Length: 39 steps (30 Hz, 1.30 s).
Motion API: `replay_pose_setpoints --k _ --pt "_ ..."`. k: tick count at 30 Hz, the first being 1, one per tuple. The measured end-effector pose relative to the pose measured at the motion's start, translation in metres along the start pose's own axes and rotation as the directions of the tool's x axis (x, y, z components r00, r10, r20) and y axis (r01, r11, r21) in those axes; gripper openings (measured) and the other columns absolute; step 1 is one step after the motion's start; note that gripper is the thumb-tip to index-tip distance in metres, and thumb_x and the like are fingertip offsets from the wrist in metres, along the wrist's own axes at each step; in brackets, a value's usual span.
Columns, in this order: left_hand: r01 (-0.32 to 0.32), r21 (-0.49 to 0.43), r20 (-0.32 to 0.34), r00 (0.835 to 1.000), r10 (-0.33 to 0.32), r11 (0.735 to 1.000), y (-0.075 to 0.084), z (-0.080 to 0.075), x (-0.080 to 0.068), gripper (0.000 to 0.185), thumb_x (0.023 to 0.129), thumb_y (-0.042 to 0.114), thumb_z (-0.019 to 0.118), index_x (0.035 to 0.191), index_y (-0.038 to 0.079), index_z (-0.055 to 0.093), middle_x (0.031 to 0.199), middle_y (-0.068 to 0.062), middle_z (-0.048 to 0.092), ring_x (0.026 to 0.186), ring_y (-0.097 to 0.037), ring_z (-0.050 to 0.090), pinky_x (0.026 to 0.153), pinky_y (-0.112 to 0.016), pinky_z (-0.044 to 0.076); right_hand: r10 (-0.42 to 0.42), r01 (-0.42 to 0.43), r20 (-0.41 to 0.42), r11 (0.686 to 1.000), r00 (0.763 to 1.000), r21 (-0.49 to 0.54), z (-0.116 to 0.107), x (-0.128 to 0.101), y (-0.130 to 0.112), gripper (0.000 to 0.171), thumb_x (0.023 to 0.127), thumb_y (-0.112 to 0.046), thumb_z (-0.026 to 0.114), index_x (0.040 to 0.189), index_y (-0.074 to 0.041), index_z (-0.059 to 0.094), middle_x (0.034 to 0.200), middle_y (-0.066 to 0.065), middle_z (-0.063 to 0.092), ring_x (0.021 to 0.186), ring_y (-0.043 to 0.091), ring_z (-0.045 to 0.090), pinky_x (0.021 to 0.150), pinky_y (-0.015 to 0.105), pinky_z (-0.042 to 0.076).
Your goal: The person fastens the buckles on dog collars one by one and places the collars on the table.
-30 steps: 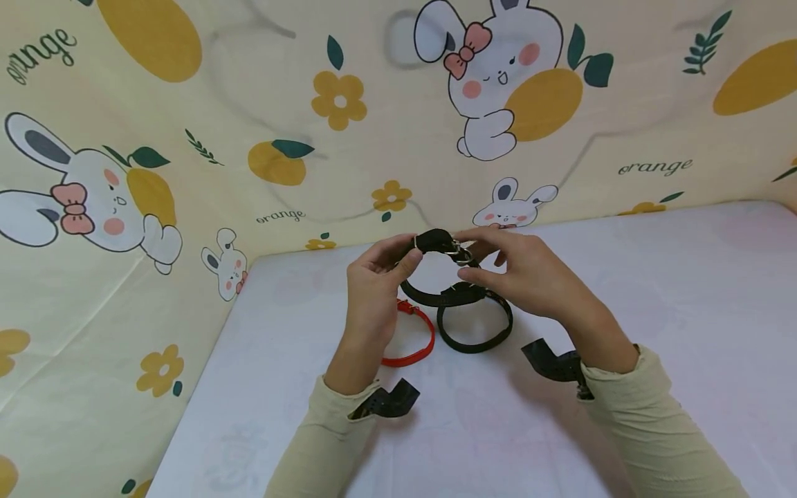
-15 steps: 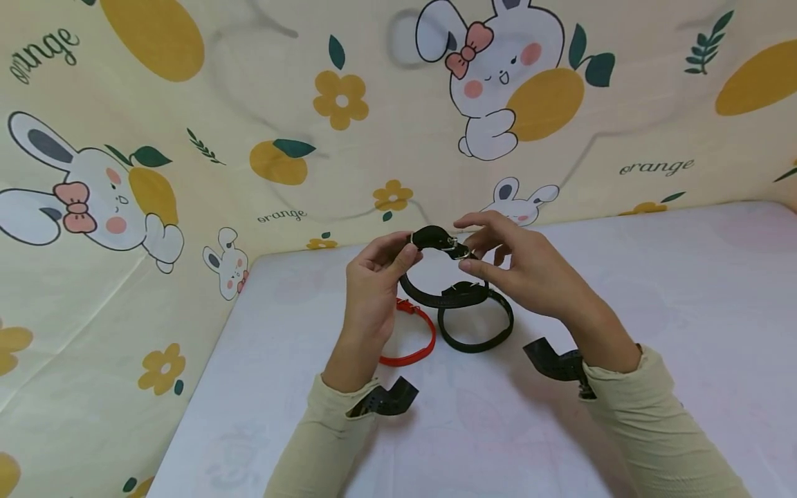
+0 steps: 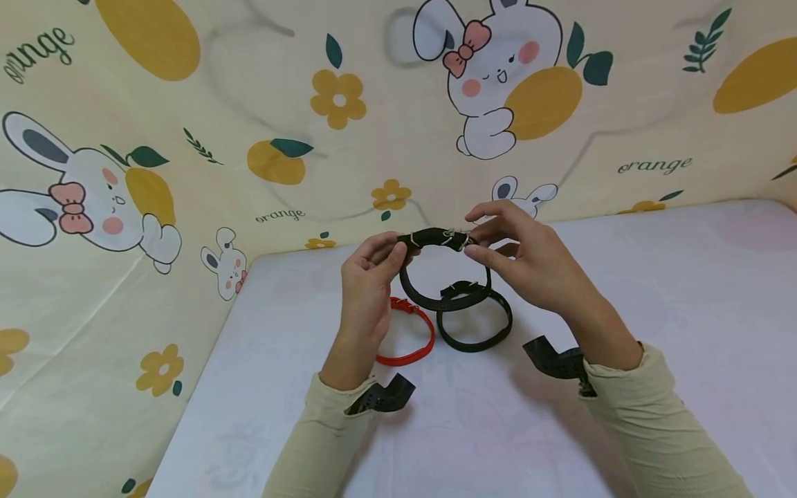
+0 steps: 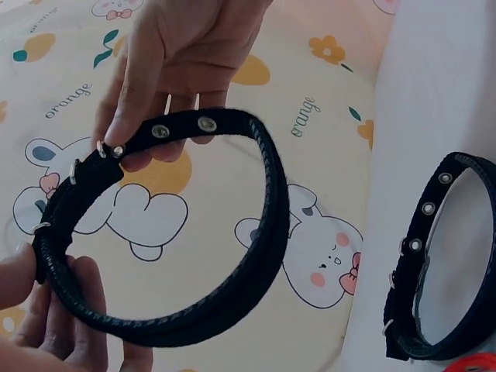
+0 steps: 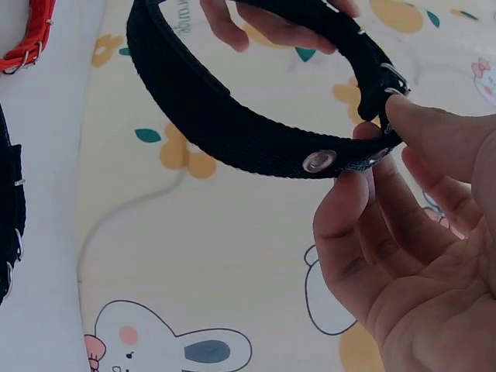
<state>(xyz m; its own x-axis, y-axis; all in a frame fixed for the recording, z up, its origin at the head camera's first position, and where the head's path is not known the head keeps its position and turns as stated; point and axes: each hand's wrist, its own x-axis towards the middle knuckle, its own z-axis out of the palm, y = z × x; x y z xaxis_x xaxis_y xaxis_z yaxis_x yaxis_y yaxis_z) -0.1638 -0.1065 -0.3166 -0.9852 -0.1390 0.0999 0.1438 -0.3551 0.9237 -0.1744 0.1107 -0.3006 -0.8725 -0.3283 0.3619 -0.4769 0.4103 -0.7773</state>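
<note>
So a black collar (image 3: 436,238) is held up above the white tabletop (image 3: 654,290), pinched at its left end by the left hand (image 3: 367,280) and at the buckle end by the right hand (image 3: 529,266), so its top stretch runs left to right between them and the loop hangs down. Counted up, three collars are seen: the held one, a second black collar (image 3: 474,325) and a red collar (image 3: 411,339), both lying flat right underneath, nearer the left hand

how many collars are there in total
3: a black collar held up by the left hand and right hand, another black collar on the table, a red collar beside it.
</note>
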Motion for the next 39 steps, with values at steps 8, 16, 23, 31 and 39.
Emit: replay_pose_setpoints --k 8,16,23,31,39 --pt "0.005 0.032 -0.036 0.999 -0.004 0.999 -0.003 -0.002 0.003 0.017 0.095 0.002 0.064 0.111 -0.004 0.063 0.09 0.0 0.073 0.079 -0.013 0.074 0.089 -0.028 0.058 0.007 -0.007 -0.01 0.997 1.0 -0.072 -0.004 0.0 0.002 0.027 0.097 -0.021 0.066 0.123 -0.024 0.06 0.11 0.002 0.071 0.102 0.015 0.067 0.086 0.026 0.052" --pt "-0.003 0.255 0.089 0.996 -0.02 0.967 -0.001 -0.007 0.002 0.032 0.094 0.005 0.066 0.125 0.011 0.063 0.108 -0.005 0.069 0.086 -0.014 0.073 0.088 -0.033 0.059 0.048 -0.05 -0.028 0.997 0.998 -0.065 -0.008 0.0 0.003 0.025 0.099 -0.022 0.063 0.123 -0.022 0.067 0.119 0.001 0.071 0.103 0.016 0.067 0.082 0.013 0.05" --pt "-0.096 0.431 0.191 0.982 0.014 0.897 0.001 -0.01 0.002 0.046 0.093 0.005 0.068 0.133 0.026 0.062 0.115 -0.012 0.068 0.091 -0.019 0.073 0.089 -0.035 0.059 0.101 -0.104 -0.057 0.993 0.993 -0.052 -0.01 0.001 0.002 0.023 0.097 -0.025 0.065 0.119 -0.018 0.068 0.113 0.001 0.072 0.103 0.014 0.065 0.082 0.012 0.049" --pt "-0.034 0.316 0.134 0.991 -0.009 0.948 0.001 -0.014 0.005 0.04 0.093 0.001 0.066 0.13 0.016 0.065 0.112 -0.014 0.069 0.081 -0.014 0.072 0.087 -0.039 0.06 0.052 -0.036 0.235 0.997 0.971 -0.072 -0.023 -0.002 0.011 0.077 0.085 -0.029 0.08 0.151 -0.03 0.042 0.149 -0.004 0.049 0.12 0.019 0.06 0.096 0.037 0.049" --pt "-0.006 0.307 0.128 0.991 -0.036 0.952 0.001 -0.015 0.007 0.039 0.094 0.001 0.065 0.13 0.015 0.065 0.112 -0.016 0.069 0.08 -0.014 0.072 0.087 -0.04 0.06 -0.047 0.093 0.309 0.987 0.95 -0.134 -0.026 0.0 0.019 0.101 0.076 -0.017 0.088 0.157 -0.028 0.028 0.145 0.003 0.054 0.114 0.018 0.063 0.09 0.035 0.053"
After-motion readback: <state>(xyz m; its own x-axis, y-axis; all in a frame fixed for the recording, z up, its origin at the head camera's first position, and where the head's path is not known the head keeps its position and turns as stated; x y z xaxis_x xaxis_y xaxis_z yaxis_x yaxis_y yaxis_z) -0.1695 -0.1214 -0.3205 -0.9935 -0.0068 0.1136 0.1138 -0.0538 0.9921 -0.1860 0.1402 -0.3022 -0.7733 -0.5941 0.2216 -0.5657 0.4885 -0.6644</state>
